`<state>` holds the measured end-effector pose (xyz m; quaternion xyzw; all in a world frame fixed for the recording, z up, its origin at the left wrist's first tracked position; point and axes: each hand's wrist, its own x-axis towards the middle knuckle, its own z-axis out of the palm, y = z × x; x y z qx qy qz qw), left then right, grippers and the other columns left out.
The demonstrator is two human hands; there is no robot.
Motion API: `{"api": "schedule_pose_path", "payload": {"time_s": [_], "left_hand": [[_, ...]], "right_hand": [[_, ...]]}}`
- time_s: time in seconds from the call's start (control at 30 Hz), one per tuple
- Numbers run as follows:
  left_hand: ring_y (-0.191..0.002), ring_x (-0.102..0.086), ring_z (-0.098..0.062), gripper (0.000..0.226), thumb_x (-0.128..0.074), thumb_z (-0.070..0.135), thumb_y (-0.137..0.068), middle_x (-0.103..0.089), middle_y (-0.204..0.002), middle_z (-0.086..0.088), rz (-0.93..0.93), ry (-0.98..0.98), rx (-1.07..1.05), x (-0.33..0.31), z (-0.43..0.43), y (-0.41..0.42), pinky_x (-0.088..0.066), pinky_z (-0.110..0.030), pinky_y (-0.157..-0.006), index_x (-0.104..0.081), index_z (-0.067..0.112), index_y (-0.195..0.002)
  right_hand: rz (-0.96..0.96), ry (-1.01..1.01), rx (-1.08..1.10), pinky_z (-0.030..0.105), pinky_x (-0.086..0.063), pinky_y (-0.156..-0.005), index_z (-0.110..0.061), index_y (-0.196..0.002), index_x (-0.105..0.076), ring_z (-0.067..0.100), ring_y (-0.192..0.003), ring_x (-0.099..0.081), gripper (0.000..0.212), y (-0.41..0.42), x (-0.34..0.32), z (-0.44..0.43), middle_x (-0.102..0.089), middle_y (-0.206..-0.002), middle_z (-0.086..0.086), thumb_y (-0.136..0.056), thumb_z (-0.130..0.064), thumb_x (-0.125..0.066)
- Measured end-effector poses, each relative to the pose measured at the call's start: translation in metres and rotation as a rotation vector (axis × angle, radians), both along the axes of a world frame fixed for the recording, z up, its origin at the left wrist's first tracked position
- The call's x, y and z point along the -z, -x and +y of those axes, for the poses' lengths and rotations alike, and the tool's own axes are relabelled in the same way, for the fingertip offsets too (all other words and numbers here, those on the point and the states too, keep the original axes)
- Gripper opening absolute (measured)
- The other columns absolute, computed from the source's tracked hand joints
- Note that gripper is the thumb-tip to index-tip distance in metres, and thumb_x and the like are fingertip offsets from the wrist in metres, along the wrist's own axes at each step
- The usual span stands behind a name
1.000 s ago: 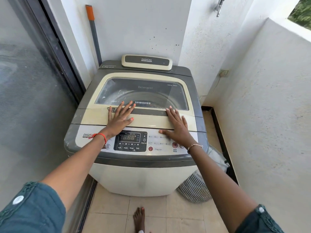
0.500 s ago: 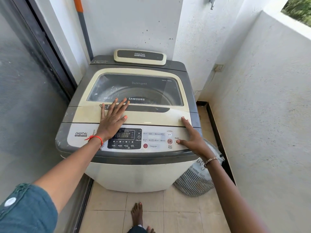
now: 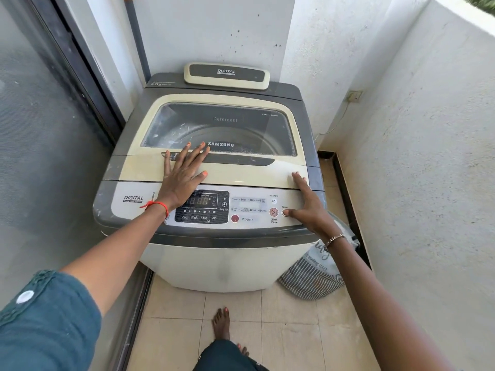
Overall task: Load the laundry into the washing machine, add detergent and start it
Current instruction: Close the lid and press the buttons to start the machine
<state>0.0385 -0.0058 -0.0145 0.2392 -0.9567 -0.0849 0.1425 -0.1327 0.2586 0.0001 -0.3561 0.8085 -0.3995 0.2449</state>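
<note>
A cream and grey top-loading washing machine [image 3: 214, 253] stands in a narrow balcony corner with its glass lid [image 3: 222, 129] closed. My left hand [image 3: 184, 175] lies flat on the lid's front edge, fingers spread, touching the lid handle. My right hand [image 3: 308, 204] rests on the right end of the control panel [image 3: 249, 210], its thumb tip on the power button [image 3: 285, 212], fingers stretched toward the lid. The display [image 3: 201, 201] shows faint digits. Neither hand holds anything.
A striped laundry bag [image 3: 313, 277] leans on the floor by the machine's right side. White walls close in on the right and behind. A glass sliding door [image 3: 40, 129] runs along the left. A grey pole with an orange tip [image 3: 136, 41] leans in the back corner. My bare foot [image 3: 221, 322] stands on the tiled floor.
My right hand slid from the middle of the panel to its right end, where the thumb now lies on the power button. My left hand stayed on the lid.
</note>
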Motion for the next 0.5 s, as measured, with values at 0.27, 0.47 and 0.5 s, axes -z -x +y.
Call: {"api": "schedule_pose_path", "payload": {"time_s": [0.27, 0.47, 0.5], "left_hand": [[-0.144, 0.006, -0.010, 0.070, -0.006, 0.054, -0.079, -0.002, -0.155, 0.015, -0.012, -0.037, 0.018, -0.0012, -0.0009, -0.0012, 0.018, -0.048, -0.110, 0.003, 0.031, -0.144], [-0.145, 0.005, -0.012, 0.069, -0.007, 0.053, -0.079, -0.002, -0.156, 0.014, -0.020, -0.016, 0.015, -0.0008, -0.0002, -0.0018, 0.018, -0.048, -0.110, 0.002, 0.033, -0.145], [-0.145, 0.005, -0.012, 0.068, -0.007, 0.053, -0.079, -0.002, -0.156, 0.015, -0.021, -0.014, 0.017, -0.0007, -0.0003, -0.0021, 0.018, -0.048, -0.110, 0.004, 0.034, -0.143]], "right_hand": [[-0.066, 0.031, 0.030, 0.027, -0.010, -0.117, -0.017, -0.145, -0.025, 0.012, -0.144, -0.009, 0.088, -0.0007, -0.0020, 0.0016, -0.017, -0.155, -0.003, -0.073, 0.006, -0.069], [-0.086, 0.052, 0.038, 0.028, -0.009, -0.116, -0.017, -0.143, -0.028, 0.011, -0.144, -0.008, 0.086, -0.0014, -0.0022, 0.0011, -0.019, -0.154, -0.004, -0.072, 0.008, -0.069], [-0.089, 0.057, 0.041, 0.028, -0.009, -0.116, -0.017, -0.143, -0.029, 0.010, -0.143, -0.008, 0.086, -0.0016, -0.0018, 0.0010, -0.019, -0.154, -0.004, -0.072, 0.008, -0.069]]}}
